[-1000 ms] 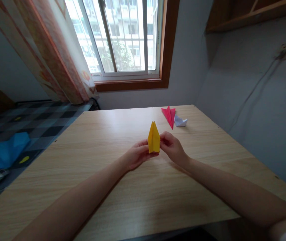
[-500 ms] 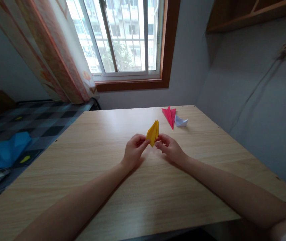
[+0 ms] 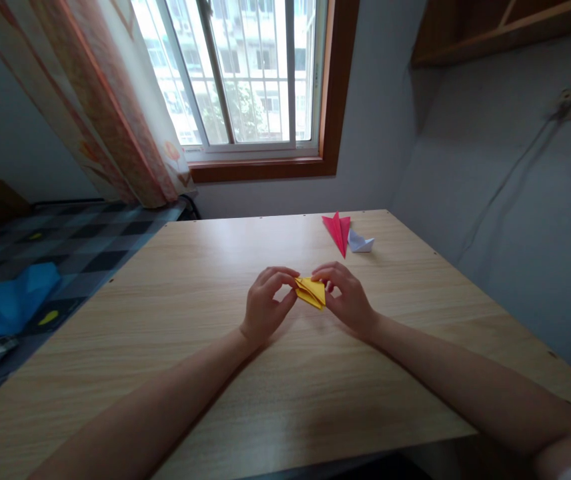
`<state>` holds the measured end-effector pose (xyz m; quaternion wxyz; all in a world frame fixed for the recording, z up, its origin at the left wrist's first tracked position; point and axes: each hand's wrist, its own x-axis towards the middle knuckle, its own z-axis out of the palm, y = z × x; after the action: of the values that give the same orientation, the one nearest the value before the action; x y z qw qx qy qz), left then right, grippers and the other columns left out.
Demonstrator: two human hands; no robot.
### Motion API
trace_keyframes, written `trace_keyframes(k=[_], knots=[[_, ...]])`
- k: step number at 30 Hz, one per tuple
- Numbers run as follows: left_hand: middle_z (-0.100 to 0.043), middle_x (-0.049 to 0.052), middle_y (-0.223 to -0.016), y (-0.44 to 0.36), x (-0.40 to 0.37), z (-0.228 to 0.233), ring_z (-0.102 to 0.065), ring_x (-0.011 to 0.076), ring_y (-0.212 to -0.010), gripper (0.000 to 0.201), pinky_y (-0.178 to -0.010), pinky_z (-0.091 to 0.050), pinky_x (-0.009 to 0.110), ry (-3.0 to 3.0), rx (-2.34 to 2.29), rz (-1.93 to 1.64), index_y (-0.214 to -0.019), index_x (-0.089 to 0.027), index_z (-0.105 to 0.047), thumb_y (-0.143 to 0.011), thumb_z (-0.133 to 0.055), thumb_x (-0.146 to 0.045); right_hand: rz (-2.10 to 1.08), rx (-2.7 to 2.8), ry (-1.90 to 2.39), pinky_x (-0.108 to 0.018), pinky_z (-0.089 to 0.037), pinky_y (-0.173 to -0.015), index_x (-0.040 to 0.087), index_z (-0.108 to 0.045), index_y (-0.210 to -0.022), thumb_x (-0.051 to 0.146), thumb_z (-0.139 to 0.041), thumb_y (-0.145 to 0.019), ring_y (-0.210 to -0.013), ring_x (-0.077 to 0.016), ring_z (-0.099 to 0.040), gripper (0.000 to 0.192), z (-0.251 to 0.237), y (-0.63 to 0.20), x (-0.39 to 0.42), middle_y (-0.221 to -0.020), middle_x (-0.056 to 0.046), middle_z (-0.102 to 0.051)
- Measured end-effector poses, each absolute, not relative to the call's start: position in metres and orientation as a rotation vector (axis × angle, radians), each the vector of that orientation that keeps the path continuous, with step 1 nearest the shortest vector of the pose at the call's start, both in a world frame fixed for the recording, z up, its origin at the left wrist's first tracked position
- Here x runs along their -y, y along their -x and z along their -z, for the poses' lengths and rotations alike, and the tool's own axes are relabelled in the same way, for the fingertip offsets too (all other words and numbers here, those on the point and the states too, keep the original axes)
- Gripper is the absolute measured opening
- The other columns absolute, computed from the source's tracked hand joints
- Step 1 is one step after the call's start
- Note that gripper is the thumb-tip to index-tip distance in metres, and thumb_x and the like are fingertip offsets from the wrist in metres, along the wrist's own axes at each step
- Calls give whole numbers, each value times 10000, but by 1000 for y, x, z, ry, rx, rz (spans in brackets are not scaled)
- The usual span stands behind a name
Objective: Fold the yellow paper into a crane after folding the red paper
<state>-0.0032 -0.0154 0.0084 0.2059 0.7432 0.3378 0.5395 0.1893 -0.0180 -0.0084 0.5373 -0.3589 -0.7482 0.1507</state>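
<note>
A folded yellow paper piece is held between both my hands just above the wooden table. My left hand pinches its left end with thumb and fingers. My right hand grips its right side, fingers curled over the top. The paper now lies nearly flat, its long axis sideways. Part of it is hidden by my fingers.
A red folded paper shape and a small white folded paper shape lie at the table's far right. A window and curtain stand behind. A bed with a checked cover and a blue item lies left.
The yellow paper stood upright a second ago, then tilted, and now lies flat and sideways between my hands. Both hands shifted their grip over it.
</note>
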Motion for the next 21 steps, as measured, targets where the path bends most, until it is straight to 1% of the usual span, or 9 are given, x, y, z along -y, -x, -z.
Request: trace_keyframes(k=[4, 7, 10, 12, 15, 17, 19, 21], knots=[[-707, 46, -965, 3, 17, -7, -620, 231, -920, 110, -880, -458, 381, -2127, -929, -1495, -763, -233, -609, -797, -690, -167, -212, 1816, 842, -311, -535, -642, 253, -660, -893, 164, -592, -848, -800, -170, -632, 121, 6, -191, 21, -989, -50, -668], [-699, 51, -977, 4, 17, -5, -623, 228, -922, 131, -875, -459, 373, -2095, -914, -1513, -820, -234, -580, -797, -690, -166, -159, 1829, 834, -317, -543, -687, 254, -663, -884, 153, -603, -853, -853, -181, -648, 121, 7, -191, 21, -994, -51, -676], [-694, 55, -975, 4, 17, -5, -614, 234, -930, 152, -886, -453, 376, -2124, -930, -1490, -925, -239, -633, -798, -700, -189, -153, 1832, 839, -321, -545, -713, 254, -659, -866, 158, -604, -860, -887, -187, -655, 110, 7, -192, 21, -992, -51, -684], [-693, 57, -963, 4, 16, -7, -602, 242, -938, 153, -900, -445, 385, -2183, -953, -1428, -956, -248, -686, -807, -695, -217, -167, 1834, 844, -329, -546, -732, 254, -652, -857, 149, -590, -857, -896, -190, -658, 121, 7, -192, 20, -995, -50, -691], [-697, 59, -930, 6, 15, -10, -593, 248, -932, 114, -909, -441, 395, -2223, -947, -1356, -925, -266, -742, -827, -684, -263, -193, 1833, 841, -347, -544, -754, 252, -635, -860, 117, -559, -840, -927, -202, -661, 156, 8, -192, 20, -1015, -51, -706], [-703, 60, -903, 7, 14, -10, -593, 251, -916, 100, -903, -441, 397, -2193, -930, -1359, -903, -274, -758, -829, -691, -288, -215, 1836, 845, -342, -541, -729, 253, -626, -876, 114, -548, -837, -941, -209, -662, 165, 9, -192, 19, -1039, -53, -714], [-705, 59, -863, 7, 13, -9, -593, 250, -877, 81, -876, -443, 391, -2127, -933, -1386, -869, -271, -761, -819, -711, -311, -246, 1835, 872, -325, -529, -672, 253, -627, -900, 146, -554, -852, -862, -203, -661, 138, 9, -192, 19, -1003, -53, -719], [-697, 55, -817, 6, 11, -7, -592, 240, -824, 81, -830, -448, 372, -2044, -966, -1412, -813, -253, -748, -805, -729, -332, -301, 1824, 917, -309, -504, -620, 248, -634, -920, 209, -568, -878, -734, -184, -633, 87, 10, -191, 19, -913, -48, -712]])
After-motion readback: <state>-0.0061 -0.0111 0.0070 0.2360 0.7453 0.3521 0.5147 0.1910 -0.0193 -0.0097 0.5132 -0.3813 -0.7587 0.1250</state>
